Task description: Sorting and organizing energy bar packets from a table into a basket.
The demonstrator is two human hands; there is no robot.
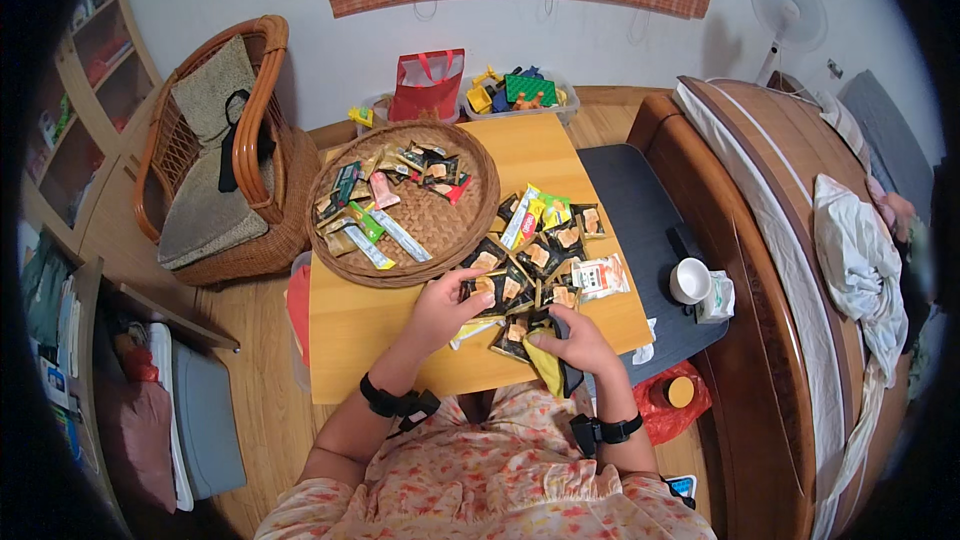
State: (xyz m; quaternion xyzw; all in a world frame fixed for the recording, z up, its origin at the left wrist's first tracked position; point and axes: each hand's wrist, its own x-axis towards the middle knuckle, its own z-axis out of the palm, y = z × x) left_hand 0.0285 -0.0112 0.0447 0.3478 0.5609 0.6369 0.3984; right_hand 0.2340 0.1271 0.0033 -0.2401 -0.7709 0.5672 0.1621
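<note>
My left hand (452,309) grips the left edge of a black snack packet (486,294) at the side of a pile of similar packets on the wooden table (367,337). A yellow and dark cloth or pouch (550,361) is pinched in my right hand (577,341), at the pile's near edge. Within the pile lie a yellow and white stick packet (523,217), a green packet (556,210) and a white packet (601,277). A round woven basket (442,225) at the table's far left holds several wrapped snacks, among them a pink packet (384,190).
A rattan armchair (259,112) stands at the left. Beyond the table are a red bag (427,86) and a plastic bin of toys (574,101). To the right, a dark low table (630,187) bears a white bowl (690,281) beside a tissue pack (716,298); a bed (750,300) stands past it.
</note>
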